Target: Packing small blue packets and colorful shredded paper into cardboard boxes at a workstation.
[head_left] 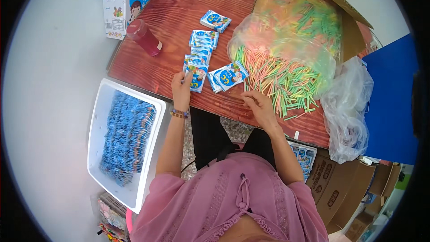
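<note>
Closest to the body, left of the packet row (pixel 202 50) and beside the table (pixel 170 9), a white tub (pixel 95 143) holds massed blue packets (pixel 125 139), presumably set there for easy reach. At the near end of the row, the left hand (pixel 180 93) has its fingers closed on the left edge of the front packet (pixel 197 81), a grip that leaves most of its printed face uncovered. To the right of the row, the right hand (pixel 263 110) hovers, its fingers loosely curled and partly open, nothing visible in them. The row's packets overlap, which probably keeps each edge free, while a fanned bunch (pixel 227 76) lies just right of its near end. Farther right, coloured sticks (pixel 280 80) spill from a clear bag (pixel 320 60), likely left loose for picking. Left of the row sits a pink bottle (pixel 145 38); past its far end lies a small packet stack (pixel 215 21)
</note>
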A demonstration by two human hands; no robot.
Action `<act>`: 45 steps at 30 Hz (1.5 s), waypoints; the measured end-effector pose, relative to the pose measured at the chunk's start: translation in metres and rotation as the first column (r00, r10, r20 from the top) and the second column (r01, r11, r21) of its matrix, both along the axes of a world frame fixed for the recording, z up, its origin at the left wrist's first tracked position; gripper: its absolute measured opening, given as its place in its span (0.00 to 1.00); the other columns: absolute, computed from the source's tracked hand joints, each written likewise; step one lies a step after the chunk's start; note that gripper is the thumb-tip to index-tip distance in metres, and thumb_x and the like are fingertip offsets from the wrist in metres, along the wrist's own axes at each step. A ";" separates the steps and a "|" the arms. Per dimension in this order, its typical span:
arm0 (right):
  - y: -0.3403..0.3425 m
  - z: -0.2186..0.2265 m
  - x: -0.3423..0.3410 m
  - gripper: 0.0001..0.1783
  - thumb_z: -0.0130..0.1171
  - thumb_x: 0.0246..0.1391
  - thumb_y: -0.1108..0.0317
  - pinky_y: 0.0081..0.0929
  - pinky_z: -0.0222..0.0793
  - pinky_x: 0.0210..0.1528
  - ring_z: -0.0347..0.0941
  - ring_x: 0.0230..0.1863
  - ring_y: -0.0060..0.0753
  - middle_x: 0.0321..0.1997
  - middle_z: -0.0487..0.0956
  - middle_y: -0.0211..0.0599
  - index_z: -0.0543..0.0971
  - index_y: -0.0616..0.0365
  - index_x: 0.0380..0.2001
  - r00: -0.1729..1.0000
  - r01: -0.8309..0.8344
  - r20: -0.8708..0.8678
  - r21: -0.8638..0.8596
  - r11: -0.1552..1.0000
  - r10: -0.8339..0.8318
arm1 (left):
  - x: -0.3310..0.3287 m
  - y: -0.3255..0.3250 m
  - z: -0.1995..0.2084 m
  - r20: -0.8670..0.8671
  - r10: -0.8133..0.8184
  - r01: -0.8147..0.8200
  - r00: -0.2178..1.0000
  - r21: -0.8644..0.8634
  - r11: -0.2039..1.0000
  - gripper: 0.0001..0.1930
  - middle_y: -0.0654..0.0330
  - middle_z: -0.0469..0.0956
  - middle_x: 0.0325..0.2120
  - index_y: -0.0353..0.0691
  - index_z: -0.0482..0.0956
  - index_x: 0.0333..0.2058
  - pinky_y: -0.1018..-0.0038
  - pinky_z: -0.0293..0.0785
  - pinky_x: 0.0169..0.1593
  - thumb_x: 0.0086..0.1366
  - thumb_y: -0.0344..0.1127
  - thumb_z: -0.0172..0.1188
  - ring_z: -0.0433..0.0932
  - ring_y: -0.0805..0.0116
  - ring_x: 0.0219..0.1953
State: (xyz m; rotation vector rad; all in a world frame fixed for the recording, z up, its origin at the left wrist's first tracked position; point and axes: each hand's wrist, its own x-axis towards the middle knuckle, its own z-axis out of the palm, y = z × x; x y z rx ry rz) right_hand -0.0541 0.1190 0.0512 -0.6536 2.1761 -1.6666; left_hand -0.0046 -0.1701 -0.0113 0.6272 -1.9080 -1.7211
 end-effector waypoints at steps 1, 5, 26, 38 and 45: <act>0.005 0.000 0.000 0.09 0.55 0.59 0.70 0.17 0.69 0.34 0.75 0.32 0.21 0.33 0.79 0.32 0.78 0.63 0.40 0.999 0.010 0.048 0.007 1.000 -0.010 | -0.006 -0.007 -0.001 0.086 0.030 -0.012 0.996 -0.202 0.979 0.09 0.62 0.76 0.34 0.34 0.77 0.37 0.77 0.70 0.41 0.64 0.34 0.59 0.74 0.76 0.36; 0.011 -0.004 -0.010 0.09 0.53 0.59 0.69 0.19 0.68 0.34 0.73 0.32 0.21 0.32 0.78 0.32 0.78 0.63 0.40 0.998 0.065 0.013 0.037 0.997 -0.066 | -0.027 0.017 0.014 0.205 0.336 -0.146 0.919 -0.615 0.775 0.18 0.52 0.72 0.43 0.38 0.76 0.43 0.64 0.63 0.53 0.57 0.41 0.64 0.67 0.55 0.51; -0.015 -0.013 -0.091 0.05 0.61 0.54 0.70 0.14 0.59 0.24 0.66 0.23 0.10 0.21 0.75 0.23 0.79 0.60 0.28 0.966 0.226 0.165 -0.170 0.959 -0.198 | -0.019 0.047 0.039 -0.113 0.266 -0.283 0.957 -0.561 0.778 0.23 0.53 0.73 0.45 0.36 0.70 0.53 0.62 0.60 0.55 0.61 0.37 0.60 0.68 0.57 0.51; 0.018 0.010 -0.027 0.04 0.60 0.55 0.72 0.13 0.60 0.29 0.65 0.27 0.09 0.23 0.73 0.20 0.76 0.58 0.28 0.951 0.180 0.304 -0.398 0.899 -0.055 | -0.010 0.147 0.060 -0.190 -0.242 0.304 0.952 0.463 0.833 0.08 0.66 0.80 0.33 0.33 0.80 0.40 0.83 0.72 0.37 0.62 0.26 0.60 0.75 0.84 0.33; 0.035 0.002 -0.025 0.05 0.62 0.52 0.72 0.14 0.58 0.28 0.61 0.26 0.09 0.23 0.72 0.20 0.77 0.60 0.27 0.976 0.105 0.213 -0.304 0.947 -0.040 | 0.001 0.163 0.060 -0.143 -0.238 0.277 0.961 0.431 0.859 0.08 0.65 0.80 0.32 0.32 0.80 0.39 0.83 0.71 0.36 0.61 0.27 0.62 0.75 0.84 0.32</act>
